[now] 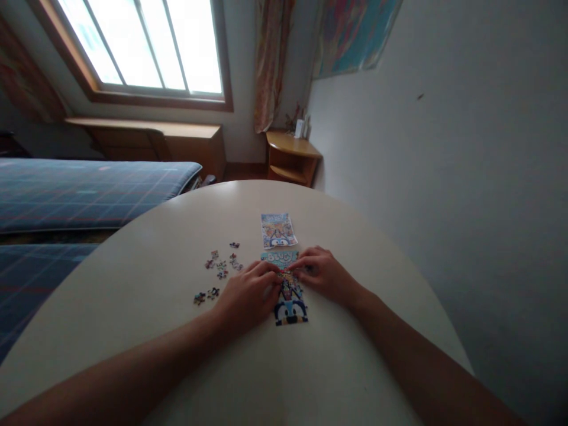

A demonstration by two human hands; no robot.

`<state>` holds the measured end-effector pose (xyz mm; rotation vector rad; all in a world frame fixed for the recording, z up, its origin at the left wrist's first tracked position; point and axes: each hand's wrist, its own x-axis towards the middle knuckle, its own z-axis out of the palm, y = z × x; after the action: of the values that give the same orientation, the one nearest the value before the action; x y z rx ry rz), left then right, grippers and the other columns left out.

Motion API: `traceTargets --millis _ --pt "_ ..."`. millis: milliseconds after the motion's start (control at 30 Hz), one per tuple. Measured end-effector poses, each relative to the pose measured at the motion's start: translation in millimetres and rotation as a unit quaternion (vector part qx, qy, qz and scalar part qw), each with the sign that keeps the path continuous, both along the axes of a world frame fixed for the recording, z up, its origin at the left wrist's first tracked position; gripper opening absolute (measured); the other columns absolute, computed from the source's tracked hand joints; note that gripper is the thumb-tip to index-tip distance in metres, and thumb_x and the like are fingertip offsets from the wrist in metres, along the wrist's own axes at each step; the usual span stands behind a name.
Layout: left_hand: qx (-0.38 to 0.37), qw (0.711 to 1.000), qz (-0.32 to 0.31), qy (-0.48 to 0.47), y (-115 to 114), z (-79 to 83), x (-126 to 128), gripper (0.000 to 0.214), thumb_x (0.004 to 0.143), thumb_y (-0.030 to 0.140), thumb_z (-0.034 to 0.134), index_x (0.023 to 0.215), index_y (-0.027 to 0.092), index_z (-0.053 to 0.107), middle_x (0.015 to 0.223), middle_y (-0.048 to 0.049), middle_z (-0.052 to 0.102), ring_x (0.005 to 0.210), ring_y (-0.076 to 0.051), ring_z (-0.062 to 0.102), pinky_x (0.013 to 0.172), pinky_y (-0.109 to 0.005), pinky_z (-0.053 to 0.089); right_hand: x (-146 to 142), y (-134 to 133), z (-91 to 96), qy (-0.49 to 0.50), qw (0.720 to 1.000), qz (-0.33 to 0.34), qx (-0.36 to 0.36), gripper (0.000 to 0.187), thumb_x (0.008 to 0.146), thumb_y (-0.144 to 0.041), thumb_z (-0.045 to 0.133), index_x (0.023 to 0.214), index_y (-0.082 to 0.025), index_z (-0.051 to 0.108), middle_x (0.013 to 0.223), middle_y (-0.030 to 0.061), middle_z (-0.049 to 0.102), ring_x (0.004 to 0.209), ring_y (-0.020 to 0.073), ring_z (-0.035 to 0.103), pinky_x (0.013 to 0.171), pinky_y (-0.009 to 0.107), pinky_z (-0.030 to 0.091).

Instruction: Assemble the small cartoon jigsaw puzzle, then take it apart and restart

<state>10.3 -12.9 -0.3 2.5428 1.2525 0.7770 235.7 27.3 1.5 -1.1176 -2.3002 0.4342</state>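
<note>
A small, partly built jigsaw puzzle [290, 305] with a blue cartoon picture lies on the round white table [186, 355]. My left hand [251, 293] rests on its left edge, fingers curled and pressing down on the pieces. My right hand [323, 273] presses on the puzzle's upper right part, fingertips together near the middle. Whether either hand pinches a piece is hidden. A printed reference picture [278, 230] lies just beyond the puzzle. Several loose puzzle pieces [220, 269] are scattered to the left of my left hand.
A bed with a blue plaid cover [80, 192] stands to the left of the table. A wooden desk [177, 142] sits under the window, and a wooden corner shelf [290, 157] stands beyond the table. A plain wall runs along the right.
</note>
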Motion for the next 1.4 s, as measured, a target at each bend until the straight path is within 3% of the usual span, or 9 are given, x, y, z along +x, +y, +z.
traceTargets --millis 200,367,767,933,1033,1167,1400 --pt "0.003 1.000 0.000 0.001 0 0.3 0 0.014 0.091 0.021 0.054 0.095 0.023 0.068 0.108 -0.0043 0.069 0.098 -0.023 0.064 0.081 -0.040 0.058 1 -4 5.9 -0.031 0.999 0.010 0.024 0.014 0.082 -0.022 0.072 0.093 -0.028 0.077 0.094 0.0034 0.072 0.091 0.0189 0.063 0.087 0.037 0.044" --pt "0.006 1.000 -0.003 0.003 0 -1.7 -1 0.014 0.091 0.020 0.055 0.095 0.022 0.068 0.109 -0.0044 0.069 0.098 -0.022 0.065 0.082 -0.038 0.057 10 -8 14.8 -0.041 0.998 0.017 0.051 0.030 0.079 -0.007 0.064 0.100 -0.026 0.074 0.100 0.0036 0.071 0.095 0.0191 0.061 0.091 0.038 0.043" --pt "0.008 1.000 0.001 -0.003 1 -2.8 -1 0.014 0.089 0.019 0.056 0.094 0.023 0.068 0.108 -0.0020 0.069 0.097 -0.020 0.064 0.083 -0.038 0.058 11 -11 17.3 -0.111 0.993 0.034 0.030 0.030 0.083 -0.007 0.061 0.098 -0.029 0.073 0.111 0.0030 0.067 0.104 0.0217 0.058 0.096 0.042 0.041" --pt "0.002 1.000 -0.008 0.004 -1 -0.1 -2 0.014 0.090 0.021 0.055 0.098 0.023 0.066 0.111 -0.0039 0.068 0.099 -0.022 0.063 0.084 -0.039 0.057 19 -7 19.9 -0.091 0.995 -0.029 0.011 0.023 0.086 -0.014 0.061 0.104 -0.024 0.071 0.108 0.0058 0.069 0.102 0.0218 0.060 0.095 0.040 0.045" --pt "0.008 0.999 -0.033 0.004 -3 2.4 -2 0.022 0.088 0.026 0.058 0.110 0.022 0.063 0.123 -0.0070 0.063 0.111 -0.025 0.057 0.092 -0.043 0.054 24 -5 20.7 -0.095 0.993 -0.067 -0.020 0.019 0.086 -0.023 0.063 0.102 -0.022 0.072 0.107 0.0076 0.069 0.101 0.0229 0.061 0.095 0.039 0.045" --pt "-0.001 0.997 -0.072 0.034 -5 4.3 -2 0.040 0.088 0.030 0.060 0.127 0.025 0.056 0.137 -0.0071 0.055 0.124 -0.027 0.049 0.106 -0.049 0.043 25 -5 20.4 -0.095 0.991 -0.079 -0.047 0.019 0.082 -0.026 0.068 0.099 -0.021 0.073 0.104 0.0076 0.068 0.098 0.0223 0.062 0.094 0.038 0.045" --pt "-0.017 0.996 -0.082 0.042 -3 4.4 -2 0.039 0.091 0.032 0.056 0.129 0.026 0.056 0.135 -0.0057 0.058 0.124 -0.026 0.050 0.107 -0.047 0.042 16 -7 18.5 -0.082 0.989 -0.095 -0.073 0.012 0.080 -0.025 0.070 0.090 -0.019 0.072 0.100 0.0083 0.066 0.100 0.0230 0.059 0.095 0.037 0.043"
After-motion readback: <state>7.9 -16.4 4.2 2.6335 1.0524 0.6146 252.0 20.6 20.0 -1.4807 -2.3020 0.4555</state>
